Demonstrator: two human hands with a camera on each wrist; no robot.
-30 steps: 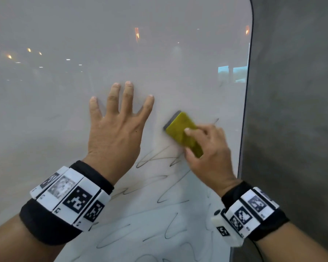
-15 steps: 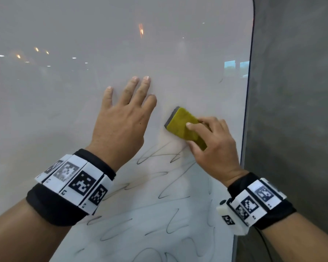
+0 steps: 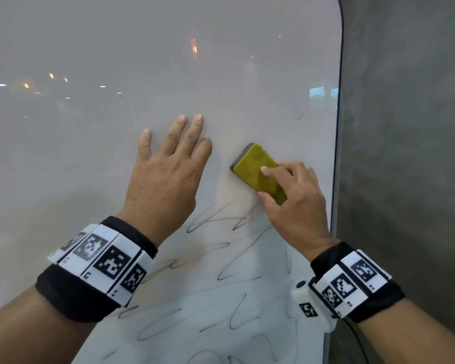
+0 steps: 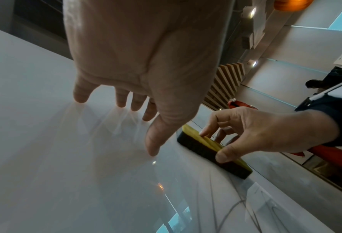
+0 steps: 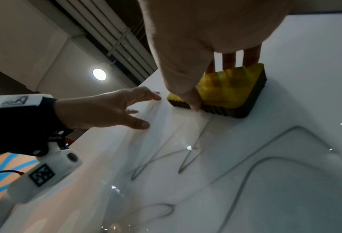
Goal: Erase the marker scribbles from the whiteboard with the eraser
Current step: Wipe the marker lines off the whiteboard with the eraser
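Note:
A glossy whiteboard (image 3: pixel 116 127) fills the head view. Black marker scribbles (image 3: pixel 221 271) cover its lower middle part, and one small stroke (image 3: pixel 299 115) sits higher up near the right edge. My right hand (image 3: pixel 294 203) grips a yellow eraser (image 3: pixel 258 172) with a dark felt base and presses it flat on the board just above the scribbles. The thumb and fingers clamp its long sides, seen on the eraser (image 5: pixel 225 93) in the right wrist view. My left hand (image 3: pixel 168 174) lies flat on the board left of the eraser (image 4: pixel 209 149), fingers straight.
The board's rounded right edge (image 3: pixel 338 153) meets a grey concrete wall (image 3: pixel 405 153) close to my right hand. Ceiling lights reflect in the upper left of the board. The upper board surface is white.
The eraser and my right hand have shifted slightly up and right on the board. My left hand's fingers have drawn closer together and turned a little to the right.

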